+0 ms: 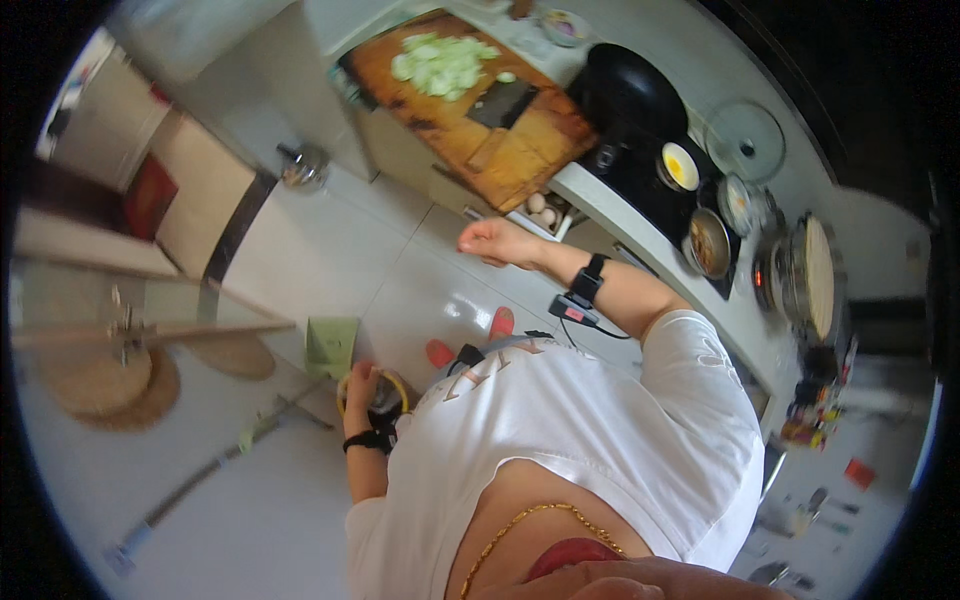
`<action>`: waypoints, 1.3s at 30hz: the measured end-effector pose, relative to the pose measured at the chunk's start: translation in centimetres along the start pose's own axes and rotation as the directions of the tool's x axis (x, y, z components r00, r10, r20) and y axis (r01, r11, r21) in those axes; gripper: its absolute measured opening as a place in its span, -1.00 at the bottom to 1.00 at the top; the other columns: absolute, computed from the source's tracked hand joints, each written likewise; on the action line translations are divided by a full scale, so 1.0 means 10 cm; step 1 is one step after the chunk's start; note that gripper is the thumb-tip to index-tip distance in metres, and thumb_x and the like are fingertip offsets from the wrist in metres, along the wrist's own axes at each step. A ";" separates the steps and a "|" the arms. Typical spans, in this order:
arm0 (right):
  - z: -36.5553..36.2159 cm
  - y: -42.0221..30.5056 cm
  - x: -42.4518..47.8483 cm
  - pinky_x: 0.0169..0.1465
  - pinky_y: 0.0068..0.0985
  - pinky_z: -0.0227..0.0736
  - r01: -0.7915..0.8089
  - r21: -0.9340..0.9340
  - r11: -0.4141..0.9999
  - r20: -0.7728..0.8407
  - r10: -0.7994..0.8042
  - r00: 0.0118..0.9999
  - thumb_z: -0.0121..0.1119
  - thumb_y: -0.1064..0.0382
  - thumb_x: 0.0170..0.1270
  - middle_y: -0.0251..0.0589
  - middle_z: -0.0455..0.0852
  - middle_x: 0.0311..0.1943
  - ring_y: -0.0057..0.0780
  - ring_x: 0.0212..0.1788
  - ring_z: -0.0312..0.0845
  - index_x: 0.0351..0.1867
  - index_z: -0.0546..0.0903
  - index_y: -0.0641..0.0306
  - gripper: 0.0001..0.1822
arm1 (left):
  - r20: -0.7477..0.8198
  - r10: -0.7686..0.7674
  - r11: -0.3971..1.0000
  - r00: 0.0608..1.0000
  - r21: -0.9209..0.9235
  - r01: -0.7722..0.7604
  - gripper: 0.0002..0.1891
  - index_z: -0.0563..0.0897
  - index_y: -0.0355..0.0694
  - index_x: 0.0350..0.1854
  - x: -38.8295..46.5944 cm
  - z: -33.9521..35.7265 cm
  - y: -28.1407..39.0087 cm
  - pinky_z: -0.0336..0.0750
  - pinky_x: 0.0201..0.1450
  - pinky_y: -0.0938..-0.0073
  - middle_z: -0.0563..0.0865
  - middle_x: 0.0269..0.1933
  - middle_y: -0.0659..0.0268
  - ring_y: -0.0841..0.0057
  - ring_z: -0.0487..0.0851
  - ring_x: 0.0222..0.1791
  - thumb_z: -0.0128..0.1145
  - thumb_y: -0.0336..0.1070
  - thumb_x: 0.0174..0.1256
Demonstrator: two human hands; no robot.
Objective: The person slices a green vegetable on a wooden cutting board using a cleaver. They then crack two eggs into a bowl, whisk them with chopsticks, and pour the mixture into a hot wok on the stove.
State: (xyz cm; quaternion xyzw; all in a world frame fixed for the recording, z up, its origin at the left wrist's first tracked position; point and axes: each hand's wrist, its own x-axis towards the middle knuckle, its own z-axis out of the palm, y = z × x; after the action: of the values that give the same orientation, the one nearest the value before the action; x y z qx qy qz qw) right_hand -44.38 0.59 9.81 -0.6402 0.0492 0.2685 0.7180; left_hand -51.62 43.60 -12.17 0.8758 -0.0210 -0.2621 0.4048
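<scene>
My right hand (499, 241) is held in the air with its fingers curled together, and nothing shows in them. Near it, eggs (541, 210) sit in an open drawer below the counter. My left hand (362, 384) hangs low over the yellow rim of a bin (403, 390); whether it touches the rim is unclear. On the counter before me, a wooden cutting board (540, 161) overhangs the edge. It bears a heap of sliced pale green vegetable (442, 64) and a cleaver (502, 103) lying flat.
A black wok (630, 90) stands beside the board. On the hob are a bowl with egg yolk (680, 166) and a metal bowl of brown food (706, 244). A glass lid (744, 142) leans behind. A green dustpan (330, 341) and a long-handled tool (180, 491) are at left.
</scene>
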 end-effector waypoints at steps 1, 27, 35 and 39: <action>-0.25 0.10 -0.28 -0.69 -0.68 -0.11 -0.009 -0.002 1.000 -0.080 0.009 0.997 0.13 0.22 0.27 -0.56 0.30 -0.73 -0.78 -0.74 0.07 -0.29 0.58 0.15 -0.90 | 0.008 0.053 0.998 0.999 0.024 -0.053 -0.71 0.51 -0.34 -0.11 0.06 0.06 0.06 0.45 -0.06 0.34 0.64 -0.20 0.07 0.25 0.60 -0.14 0.11 -0.27 0.19; -4.26 1.11 -1.87 -0.70 -0.67 0.37 0.662 0.560 0.498 -0.823 0.423 0.378 -0.16 0.11 0.40 0.04 0.66 -0.48 -0.43 -0.66 0.55 -0.06 0.43 0.39 -0.65 | 0.545 0.440 0.896 0.713 -0.219 -0.386 -0.64 0.51 -0.31 -0.17 1.17 1.48 5.41 0.35 -0.42 0.71 0.60 -0.43 0.34 0.69 0.46 -0.50 -0.16 -0.06 0.45; -4.31 1.19 -2.04 -0.69 -0.69 0.47 0.494 0.486 0.721 -0.874 0.389 0.292 -0.25 0.18 0.39 -0.02 0.71 -0.48 -0.49 -0.64 0.61 -0.05 0.45 0.47 -0.63 | 0.484 0.359 0.919 0.798 -0.332 -0.212 -0.69 0.51 -0.23 -0.32 1.34 1.52 5.43 0.32 -0.49 0.73 0.52 -0.53 0.44 0.71 0.43 -0.57 -0.10 -0.06 0.43; -4.03 0.86 -2.30 -0.60 -0.67 0.50 0.401 0.416 0.816 -0.902 0.315 0.296 -0.27 0.17 0.37 -0.04 0.71 -0.47 -0.47 -0.61 0.61 -0.13 0.49 0.47 -0.62 | 0.486 0.298 0.928 0.822 -0.348 -0.132 -0.69 0.49 -0.19 -0.36 1.60 1.33 5.51 0.31 -0.52 0.73 0.51 -0.53 0.45 0.72 0.43 -0.58 -0.10 -0.06 0.43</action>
State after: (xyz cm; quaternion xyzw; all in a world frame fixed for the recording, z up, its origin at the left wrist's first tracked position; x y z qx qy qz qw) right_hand -56.82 -44.66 4.56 -0.4214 0.5248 -0.2147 0.7078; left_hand -34.54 -6.70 13.36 0.6894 -0.1918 -0.4457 0.5378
